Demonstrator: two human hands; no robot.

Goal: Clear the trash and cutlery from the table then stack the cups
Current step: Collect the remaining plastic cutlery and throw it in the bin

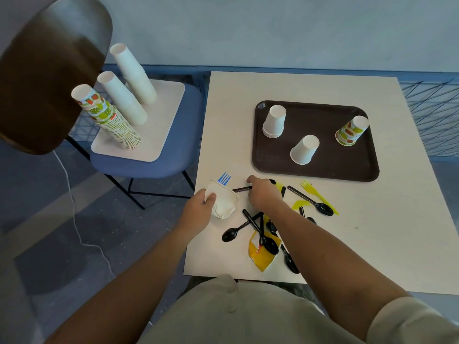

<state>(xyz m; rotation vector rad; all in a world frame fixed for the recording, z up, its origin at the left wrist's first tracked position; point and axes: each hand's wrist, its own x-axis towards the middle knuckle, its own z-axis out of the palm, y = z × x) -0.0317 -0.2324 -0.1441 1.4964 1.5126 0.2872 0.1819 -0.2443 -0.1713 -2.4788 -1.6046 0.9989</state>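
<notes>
On the left, the left hand [198, 209] has its fingers wrapped around a crumpled cup [223, 202] with a blue fork [224, 179] poking out of it; squeezing harder could tip the fork out. Just right, the right hand [263, 194] presses curled fingers onto a black utensil [241, 188]. It could slide away into the spoons [260, 234] and yellow wrapper [260, 256] nearby. Farther right, 3 cups [304, 150] wait on the tray [323, 170].

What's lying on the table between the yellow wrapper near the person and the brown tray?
In the head view, between the yellow wrapper and the brown tray lie scattered black spoons, a yellow fork and the right hand.
</notes>
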